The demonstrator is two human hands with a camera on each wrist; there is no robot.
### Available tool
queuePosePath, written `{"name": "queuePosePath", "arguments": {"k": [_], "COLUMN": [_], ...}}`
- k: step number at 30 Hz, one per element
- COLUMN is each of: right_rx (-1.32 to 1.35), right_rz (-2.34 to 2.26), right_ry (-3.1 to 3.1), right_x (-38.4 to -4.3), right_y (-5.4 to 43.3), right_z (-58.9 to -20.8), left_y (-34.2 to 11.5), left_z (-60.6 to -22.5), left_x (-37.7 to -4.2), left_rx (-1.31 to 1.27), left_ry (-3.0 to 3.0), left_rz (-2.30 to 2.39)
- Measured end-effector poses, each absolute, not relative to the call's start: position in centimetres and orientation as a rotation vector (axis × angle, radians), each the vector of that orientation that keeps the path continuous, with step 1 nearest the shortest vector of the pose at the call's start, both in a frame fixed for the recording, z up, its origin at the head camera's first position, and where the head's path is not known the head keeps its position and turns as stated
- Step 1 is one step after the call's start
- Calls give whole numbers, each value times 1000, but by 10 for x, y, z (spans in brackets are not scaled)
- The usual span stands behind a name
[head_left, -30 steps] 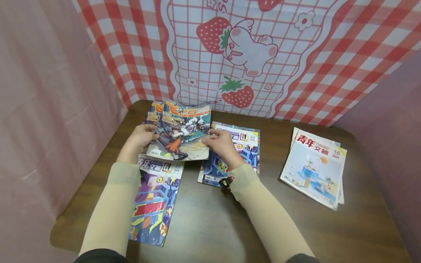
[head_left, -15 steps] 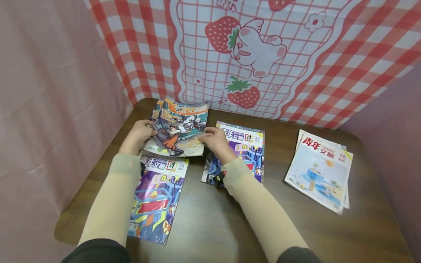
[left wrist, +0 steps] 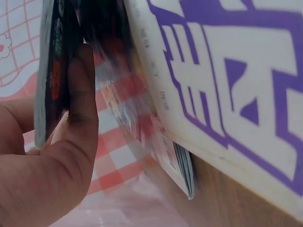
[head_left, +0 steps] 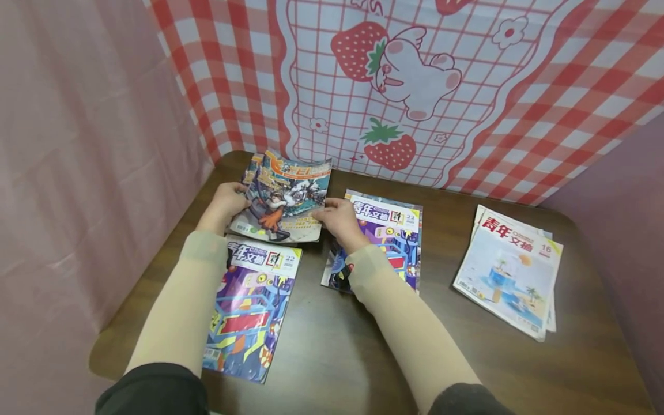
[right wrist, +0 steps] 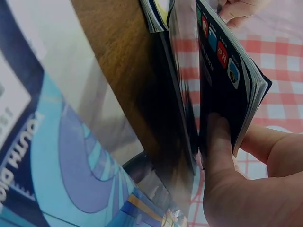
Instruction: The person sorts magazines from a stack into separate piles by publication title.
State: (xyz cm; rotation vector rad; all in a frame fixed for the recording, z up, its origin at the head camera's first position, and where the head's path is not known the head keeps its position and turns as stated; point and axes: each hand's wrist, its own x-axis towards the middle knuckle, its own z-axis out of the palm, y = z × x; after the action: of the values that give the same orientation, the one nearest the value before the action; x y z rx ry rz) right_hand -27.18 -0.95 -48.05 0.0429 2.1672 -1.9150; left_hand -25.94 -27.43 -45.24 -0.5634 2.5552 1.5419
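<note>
Both hands hold a comic-style magazine (head_left: 293, 199) by its sides at the back left of the table. My left hand (head_left: 224, 203) pinches the left edge, and my right hand (head_left: 341, 222) grips the right edge. In the right wrist view its thin page block (right wrist: 253, 101) is raised, with fingers on either face. The left wrist view shows the left hand (left wrist: 61, 161) pinching the spine-side edge. A similar magazine (head_left: 252, 167) peeks out behind it at the left. Just in front lies a purple magazine (head_left: 249, 314); another purple magazine (head_left: 384, 216) lies beside the right hand, partly covered by the wrist.
A small stack of magazines with a pale blue cover (head_left: 508, 268) lies on the right of the brown table (head_left: 332, 346). A red checked cloth (head_left: 394, 86) hangs along the back edge, and pink curtain (head_left: 93, 144) hangs on the left.
The held magazine has shifted left and back relative to the table, uncovering more of both purple magazines. Both hands keep their hold. The head view has turned slightly left.
</note>
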Motion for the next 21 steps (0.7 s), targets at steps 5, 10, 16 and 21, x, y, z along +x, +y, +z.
{"name": "queuePosePath", "arguments": {"k": [5, 10, 16, 21], "right_rx": [64, 87, 89, 78], "right_rz": [-1857, -1819, -1828, -1716], "right_ry": [2223, 2266, 2238, 2342], "right_x": [-272, -273, -274, -274], "right_y": [-10, -10, -11, -10], "right_z": [-483, -488, -489, -489], "left_y": [-275, -274, -275, -275], "left_z": [-457, -462, -464, -466], "left_x": [-261, -261, -261, -261], "left_rx": [-544, -537, -548, -554], "left_ry": [2672, 2754, 2809, 2844], "left_rz": [1431, 1281, 1198, 1147]}}
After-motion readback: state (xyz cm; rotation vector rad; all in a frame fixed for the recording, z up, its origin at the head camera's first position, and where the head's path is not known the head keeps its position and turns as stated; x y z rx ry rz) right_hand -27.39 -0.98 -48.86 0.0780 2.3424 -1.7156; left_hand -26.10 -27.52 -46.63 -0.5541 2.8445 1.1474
